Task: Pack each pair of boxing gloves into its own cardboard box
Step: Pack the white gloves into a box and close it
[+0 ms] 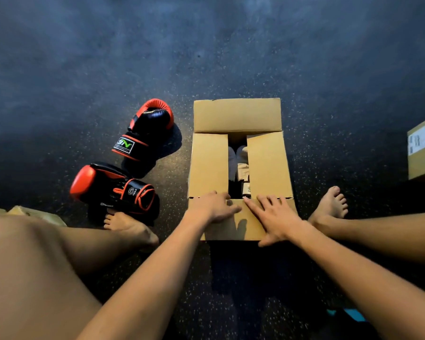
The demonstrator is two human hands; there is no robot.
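Note:
A cardboard box [238, 114] stands on the dark floor in front of me. Its two side flaps are folded nearly flat and its far flap stands open. Through the gap between the side flaps I see white and black gloves [239, 163] inside. My left hand [212, 207] rests on the near flap with its fingers bent over the left side flap's corner. Beside it, my right hand [274, 217] lies flat on the near flap, fingers spread. Two black and red boxing gloves [145, 133] [113, 187] lie on the floor left of the box.
A second cardboard box [423, 148] with a white label stands at the right edge. Flattened cardboard [30, 212] lies behind my left knee. My bare feet [128, 227] [331, 204] flank the box; the left one touches the nearer glove. A blue object [351, 314] sits at lower right.

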